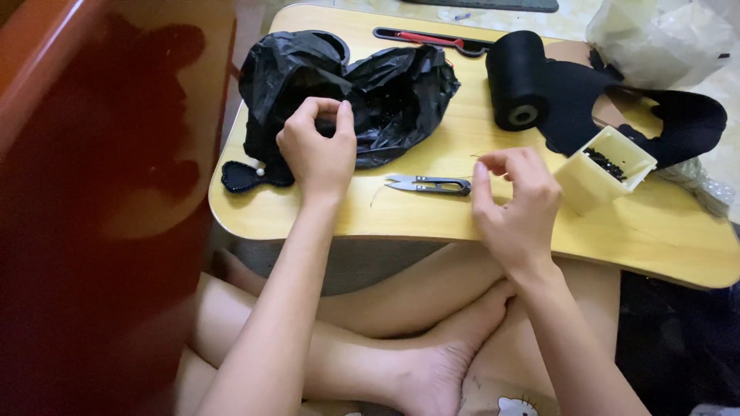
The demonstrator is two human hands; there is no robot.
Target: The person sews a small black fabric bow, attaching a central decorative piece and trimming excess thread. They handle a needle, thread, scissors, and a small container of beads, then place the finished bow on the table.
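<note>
I note the left hand (317,146) pinched narrow at the crumpled black plastic bag (362,92) on the yellow lap table (432,216), soft, light, best gripped by a fold, and the right hand (515,196) pinching a thin, limp thread (472,156) near the snips (428,184).

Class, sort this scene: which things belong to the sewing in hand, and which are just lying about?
In use:
left hand on black plastic bag
right hand pinching needle
thread snips
bead box

Lying about:
black thread spool
clear bag
red-handled tool
</note>
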